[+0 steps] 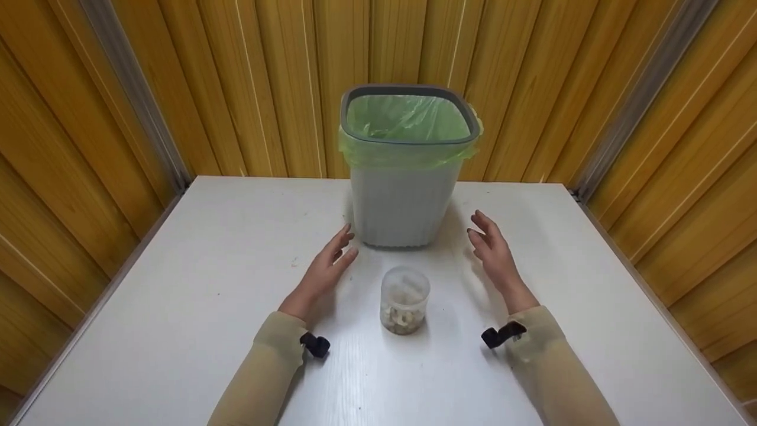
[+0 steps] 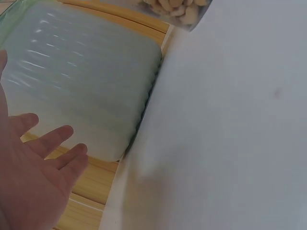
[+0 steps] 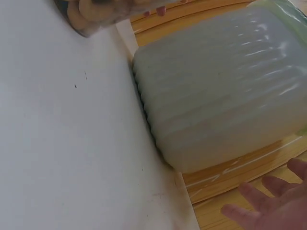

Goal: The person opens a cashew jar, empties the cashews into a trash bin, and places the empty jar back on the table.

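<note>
A clear plastic jar (image 1: 404, 300) stands upright on the white table between the two hands, with pale nut-like pieces (image 2: 180, 8) in its lower part. To its left, my left hand (image 1: 324, 267) is held with fingers loosely extended, touching nothing. My right hand (image 1: 495, 254) mirrors it on the other side, fingers relaxed and apart from the jar. Behind the jar stands a grey-white trash bin (image 1: 402, 204) with a dark grey rim, lined with a green plastic bag (image 1: 408, 155) folded over its edge. In the right wrist view the jar (image 3: 108, 13) shows only partly at the top.
The white table (image 1: 195, 284) fills the foreground. Wood-patterned walls (image 1: 284, 89) rise behind it and on both sides, with grey metal posts (image 1: 133, 89) at the corners. Small dark wrist devices (image 1: 316, 344) sit at both cuffs.
</note>
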The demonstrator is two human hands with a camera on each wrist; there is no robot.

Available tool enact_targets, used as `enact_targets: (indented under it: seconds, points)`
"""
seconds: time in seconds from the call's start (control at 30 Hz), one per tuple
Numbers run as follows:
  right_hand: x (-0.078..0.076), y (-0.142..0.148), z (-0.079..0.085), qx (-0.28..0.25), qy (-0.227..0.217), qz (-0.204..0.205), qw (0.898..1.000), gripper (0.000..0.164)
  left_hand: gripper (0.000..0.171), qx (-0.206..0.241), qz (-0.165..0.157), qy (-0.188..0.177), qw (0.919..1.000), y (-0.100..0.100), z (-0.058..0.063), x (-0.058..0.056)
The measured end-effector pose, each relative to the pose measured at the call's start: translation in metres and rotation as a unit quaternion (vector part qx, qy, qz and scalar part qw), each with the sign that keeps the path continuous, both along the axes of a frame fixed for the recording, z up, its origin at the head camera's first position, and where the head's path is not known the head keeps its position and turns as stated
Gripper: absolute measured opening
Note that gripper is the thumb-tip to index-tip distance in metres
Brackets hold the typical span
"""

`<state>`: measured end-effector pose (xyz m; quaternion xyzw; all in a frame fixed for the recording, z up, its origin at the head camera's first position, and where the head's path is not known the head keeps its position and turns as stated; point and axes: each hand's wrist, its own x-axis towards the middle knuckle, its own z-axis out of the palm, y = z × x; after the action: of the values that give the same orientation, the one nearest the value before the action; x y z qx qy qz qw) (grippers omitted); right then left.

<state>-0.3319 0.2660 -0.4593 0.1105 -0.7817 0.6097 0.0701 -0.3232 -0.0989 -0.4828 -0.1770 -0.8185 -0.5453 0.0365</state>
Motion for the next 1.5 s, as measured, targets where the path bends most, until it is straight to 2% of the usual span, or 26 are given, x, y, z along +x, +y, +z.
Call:
enact_targets:
  seconds: [0.1, 0.27, 0.6, 0.83, 1.0, 1.37, 1.5]
  points:
    - [0.005, -0.005, 0.001, -0.016, 0.006, 0.015, 1.000, 0.058, 0.066, 0.001, -0.030, 0.006, 0.9995, 0.004, 0.000, 0.003]
    - [0.011, -0.013, 0.000, -0.038, 0.007, 0.036, 0.999, 0.056, 0.069, 0.002, -0.070, -0.005, 0.9975, 0.008, -0.002, 0.006]
    - [0.019, -0.023, -0.001, -0.048, 0.002, 0.062, 0.997, 0.055, 0.078, 0.003, -0.141, -0.029, 0.9896, 0.012, -0.008, 0.011]
    - [0.023, -0.032, 0.004, -0.033, 0.004, 0.073, 0.997, 0.052, 0.099, -0.028, -0.209, -0.063, 0.9756, 0.018, -0.008, 0.017]
    - [0.026, -0.037, 0.005, -0.013, 0.011, 0.078, 0.997, 0.051, 0.103, -0.027, -0.227, -0.074, 0.9708, 0.023, -0.009, 0.019]
    - [0.032, -0.044, 0.005, 0.021, 0.030, 0.117, 0.992, 0.052, 0.090, -0.026, -0.250, -0.098, 0.9631, 0.031, -0.013, 0.023]
    - [0.035, -0.048, 0.007, 0.031, 0.038, 0.132, 0.990, 0.052, 0.090, -0.008, -0.264, -0.103, 0.9591, 0.033, -0.015, 0.024]
